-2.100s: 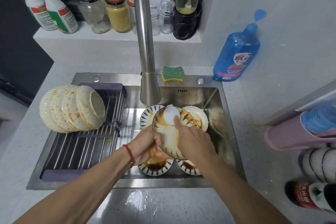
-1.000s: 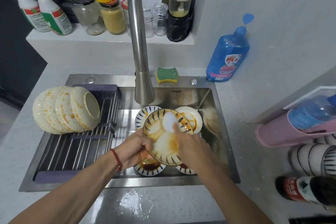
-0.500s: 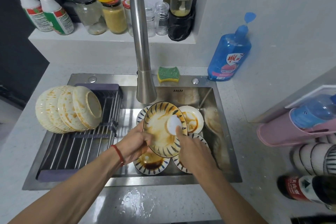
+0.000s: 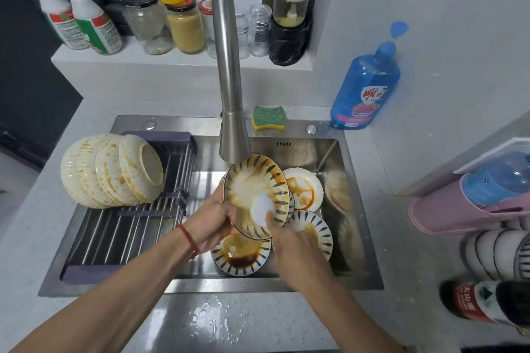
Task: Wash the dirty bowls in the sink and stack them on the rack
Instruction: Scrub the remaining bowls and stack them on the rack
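- Your stainless steel sink [image 4: 355, 209], set in the pale speckled desk [image 4: 401, 252], carries a dark slatted rack [image 4: 123, 232] across its left half; its right half holds several dirty striped bowls lying flat on the bottom.
- Four cream ribbed bowls [image 4: 111, 170] lean on edge at the rack's far-left corner. They show orange streaks, so judge whether they are truly washed.
- The blue-striped ceramic bowl [image 4: 252, 180] you are washing sits tilted under the steel tap [image 4: 229, 80], above the sink's middle. Expect it to be stiff, fairly heavy, breakable and slick with sauce and water.
- Your left hand [image 4: 212, 223] grips that bowl by its lower-left rim, fingers curled behind. Hold there, thumb inside and fingers under the wall, not on the wet face.
- Your right hand [image 4: 298, 243] pinches a small white round scrubbing pad [image 4: 262, 206] against the bowl's inner face, near the lower-right rim. It looks soft and light, so press gently.
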`<state>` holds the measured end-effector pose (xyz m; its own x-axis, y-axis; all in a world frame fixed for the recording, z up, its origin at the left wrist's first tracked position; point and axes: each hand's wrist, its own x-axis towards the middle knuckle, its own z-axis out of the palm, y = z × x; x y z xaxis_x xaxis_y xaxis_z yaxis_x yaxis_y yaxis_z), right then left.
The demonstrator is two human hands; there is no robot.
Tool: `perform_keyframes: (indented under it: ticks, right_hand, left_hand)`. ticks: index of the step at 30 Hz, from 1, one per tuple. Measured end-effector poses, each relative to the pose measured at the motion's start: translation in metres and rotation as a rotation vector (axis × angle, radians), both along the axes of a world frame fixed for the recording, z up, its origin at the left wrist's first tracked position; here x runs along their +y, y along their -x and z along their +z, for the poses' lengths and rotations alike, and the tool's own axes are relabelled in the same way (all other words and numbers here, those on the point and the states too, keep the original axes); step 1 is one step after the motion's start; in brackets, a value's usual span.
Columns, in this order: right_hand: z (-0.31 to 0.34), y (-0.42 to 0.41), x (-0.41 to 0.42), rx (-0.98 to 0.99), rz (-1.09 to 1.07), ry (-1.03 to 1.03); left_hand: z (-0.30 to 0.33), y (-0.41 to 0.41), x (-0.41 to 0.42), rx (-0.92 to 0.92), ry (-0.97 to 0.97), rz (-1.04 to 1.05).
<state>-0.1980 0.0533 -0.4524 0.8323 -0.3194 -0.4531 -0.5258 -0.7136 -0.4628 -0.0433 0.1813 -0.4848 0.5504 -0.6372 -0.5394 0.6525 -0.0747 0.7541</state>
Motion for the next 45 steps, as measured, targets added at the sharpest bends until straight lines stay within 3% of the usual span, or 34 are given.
perform_keyframes:
  ticks: [2, 5, 8, 12, 16, 23, 28, 33, 37, 40, 43, 45]
  right_hand:
    - [0.002, 0.006, 0.01, -0.01, 0.049, -0.043]
    - [-0.005, 0.002, -0.007, 0.056, 0.032, 0.057]
    - [0.002, 0.008, 0.008, 0.002, 0.063, -0.038]
    - [-0.003, 0.005, -0.012, 0.099, 0.073, 0.082]
    - [0.001, 0.018, -0.003, 0.057, 0.107, -0.039]
    - [-0.016, -0.004, -0.041, 0.128, 0.023, 0.321]
    - [-0.007, -0.022, -0.02, -0.032, 0.053, 0.158]
    - [-0.006, -0.011, -0.038, 0.043, 0.027, 0.245]
    - [0.0, -0.008, -0.013, -0.025, 0.106, 0.141]
    - [-0.002, -0.015, -0.033, 0.023, 0.017, 0.215]
    - [0.007, -0.007, -0.008, -0.046, 0.031, 0.076]
    - [0.005, -0.006, -0.016, -0.058, 0.024, 0.094]
  left_hand:
    - [0.0, 0.0, -0.001, -0.006, -0.012, 0.026]
    - [-0.001, 0.002, -0.003, -0.051, -0.015, 0.021]
    - [0.002, 0.005, -0.007, -0.076, -0.046, 0.055]
    - [0.007, 0.007, -0.01, -0.067, -0.068, 0.066]
    - [0.008, 0.012, -0.009, -0.042, -0.094, 0.069]
    - [0.019, 0.031, -0.019, 0.008, -0.118, -0.034]
    - [0.019, 0.03, -0.015, 0.062, -0.108, -0.081]
    - [0.026, 0.036, -0.01, 0.085, -0.081, -0.173]
    - [0.026, 0.036, -0.013, 0.112, -0.05, -0.171]
    - [0.026, 0.035, -0.014, 0.159, -0.044, -0.167]
    - [0.021, 0.032, -0.015, 0.175, -0.043, -0.139]
    - [0.017, 0.031, -0.013, 0.194, -0.025, -0.114]
